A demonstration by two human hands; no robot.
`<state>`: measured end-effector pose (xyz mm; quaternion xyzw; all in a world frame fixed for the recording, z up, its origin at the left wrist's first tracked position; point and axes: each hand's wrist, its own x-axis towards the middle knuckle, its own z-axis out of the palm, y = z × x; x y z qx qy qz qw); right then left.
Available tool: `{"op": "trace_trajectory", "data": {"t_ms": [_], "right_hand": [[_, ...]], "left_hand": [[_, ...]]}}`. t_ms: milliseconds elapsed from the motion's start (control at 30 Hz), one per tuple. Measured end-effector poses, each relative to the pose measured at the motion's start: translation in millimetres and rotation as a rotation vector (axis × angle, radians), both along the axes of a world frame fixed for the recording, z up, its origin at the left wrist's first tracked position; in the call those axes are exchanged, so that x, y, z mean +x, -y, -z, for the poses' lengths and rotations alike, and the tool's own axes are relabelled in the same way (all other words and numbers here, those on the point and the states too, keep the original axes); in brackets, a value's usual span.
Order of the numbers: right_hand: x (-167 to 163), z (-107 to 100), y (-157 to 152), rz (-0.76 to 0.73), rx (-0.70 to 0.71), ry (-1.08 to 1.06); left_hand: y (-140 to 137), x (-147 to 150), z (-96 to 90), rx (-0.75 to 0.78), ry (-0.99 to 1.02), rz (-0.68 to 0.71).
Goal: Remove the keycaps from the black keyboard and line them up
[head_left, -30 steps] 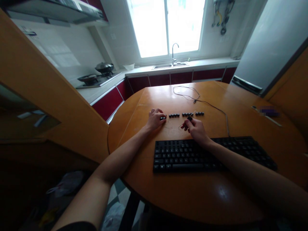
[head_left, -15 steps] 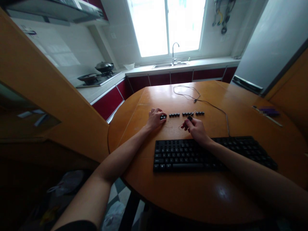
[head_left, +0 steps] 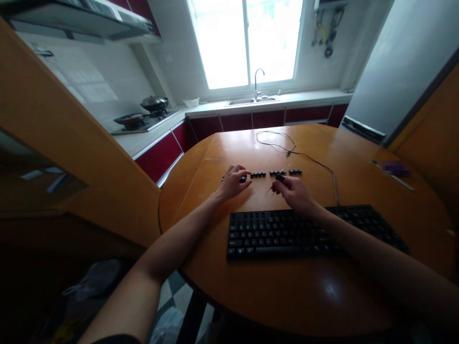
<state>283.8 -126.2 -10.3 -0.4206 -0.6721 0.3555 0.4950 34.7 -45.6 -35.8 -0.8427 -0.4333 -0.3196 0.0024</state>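
Note:
My left hand (head_left: 232,181) rests over the left end of a row of small black keycaps (head_left: 258,175). Thumb and forefinger are curved and apart, with a keycap (head_left: 243,179) showing between them; I cannot tell whether they touch it. In my right hand (head_left: 294,192) is a wire keycap puller (head_left: 279,178), its dark handle pinched between thumb and fingers and thin wires sticking out at both ends. Below both hands lies a black keyboard (head_left: 272,236), its upper left keys partly removed. My right forearm crosses above it and hides some keys.
The round wooden table (head_left: 308,296) holds everything. A keyboard cable (head_left: 315,159) loops toward the far edge. At the right lies a purple item (head_left: 396,168) beside a thin pale stick. Beyond are a sink (head_left: 240,102), a stove with pans (head_left: 154,103) and a fridge (head_left: 390,71).
My left hand has shifted slightly right over the keycaps, its thumb and forefinger now spread. My right hand keeps the keycap puller, little moved. The whole view has tilted a bit.

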Motion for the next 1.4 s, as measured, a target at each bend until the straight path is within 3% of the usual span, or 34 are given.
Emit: {"op": "trace_trajectory", "data": {"t_ms": [200,400,633,733,867,1167,1400], "right_hand": [[12,-14,15,-0.215,0.061,0.219],[11,4,30,-0.357,0.081,0.31],[8,6,38,-0.434,0.199,0.425],[4,9,41,-0.333,0.205,0.492],[-3,12,46,-0.182,0.093,0.473],[-6,17,30,-0.036,-0.017,0.176],[9,8,22,0.174,0.044,-0.017]], "left_hand": [[44,30,-15.8,-0.235,0.002,0.476],[58,43,-13.5,-0.404,-0.071,0.627],[58,45,-14.1,-0.4,-0.052,0.625],[59,47,-12.9,-0.407,-0.05,0.64],[58,49,-7.9,-0.453,-0.058,0.629],[57,53,-5.6,-0.446,0.001,0.676],[61,55,-15.4,-0.25,0.165,0.435]]}}
